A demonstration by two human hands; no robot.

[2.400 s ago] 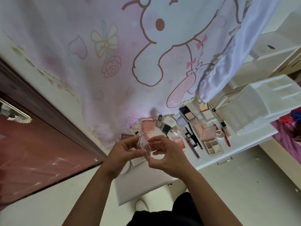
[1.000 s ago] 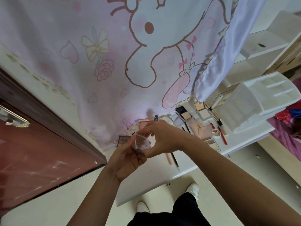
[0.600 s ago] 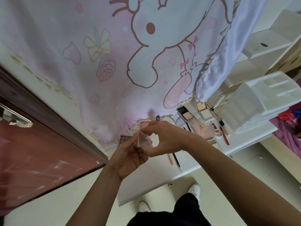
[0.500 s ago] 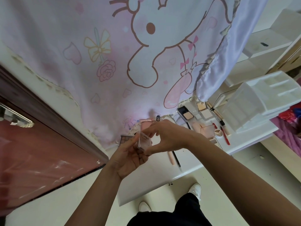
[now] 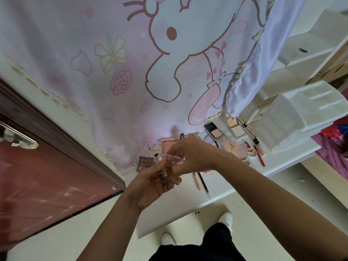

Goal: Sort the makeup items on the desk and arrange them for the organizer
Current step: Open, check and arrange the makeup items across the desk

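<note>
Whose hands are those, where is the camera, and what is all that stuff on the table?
No machine here, just a person. The camera sits on their head and looks down, so you see their own arms. The left hand and the right hand together hold a small clear plastic case with pink inside. Below is a white desk with makeup spread on it: a brown eyeshadow palette, a black compact with beige powder, a red pencil. The white plastic organizer stands at the desk's right end. Behind hangs a pink curtain with a cartoon rabbit.
</note>
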